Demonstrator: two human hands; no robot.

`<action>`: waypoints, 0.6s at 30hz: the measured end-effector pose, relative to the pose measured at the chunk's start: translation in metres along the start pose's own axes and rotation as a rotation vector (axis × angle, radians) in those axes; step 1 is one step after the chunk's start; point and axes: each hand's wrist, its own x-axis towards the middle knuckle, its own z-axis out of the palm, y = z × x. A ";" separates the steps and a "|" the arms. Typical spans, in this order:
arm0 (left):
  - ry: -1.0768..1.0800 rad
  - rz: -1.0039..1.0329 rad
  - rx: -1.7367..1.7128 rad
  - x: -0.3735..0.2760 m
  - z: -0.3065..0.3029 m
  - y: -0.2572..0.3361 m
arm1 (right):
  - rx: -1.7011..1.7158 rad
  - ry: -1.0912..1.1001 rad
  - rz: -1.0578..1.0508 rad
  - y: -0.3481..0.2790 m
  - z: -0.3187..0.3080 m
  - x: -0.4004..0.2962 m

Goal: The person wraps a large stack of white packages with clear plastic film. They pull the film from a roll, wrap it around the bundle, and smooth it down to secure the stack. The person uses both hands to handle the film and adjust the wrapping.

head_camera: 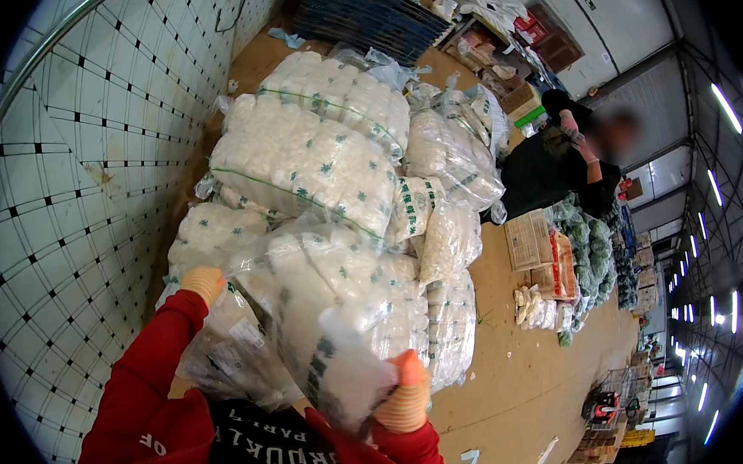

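Observation:
A clear plastic bag (317, 292) with pale contents and dark green print lies across the front of the pile before me. My right hand (405, 393), in an orange-and-cream striped work glove, grips the bag's near right end, where the plastic is bunched and blurred. My left hand (202, 283), gloved alike, is closed at the plastic by its left edge; its fingertips are partly hidden. Below that hand sits another clear bag (237, 345) bearing printed labels. Directly behind, a large bale (306, 158) of white packs in green-printed film rests on top of the pile.
A tiled wall (108, 152) with a metal rail (72, 9) runs along the left. Blue pallets (372, 15) are stacked at the back. Another person (548, 160) in dark clothes stands right of the pile, near cardboard boxes (530, 242) and bagged green vegetables (590, 258).

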 end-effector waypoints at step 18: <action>0.039 -0.008 -0.017 -0.017 -0.008 0.007 | 0.359 0.327 -0.206 -0.028 -0.098 -0.060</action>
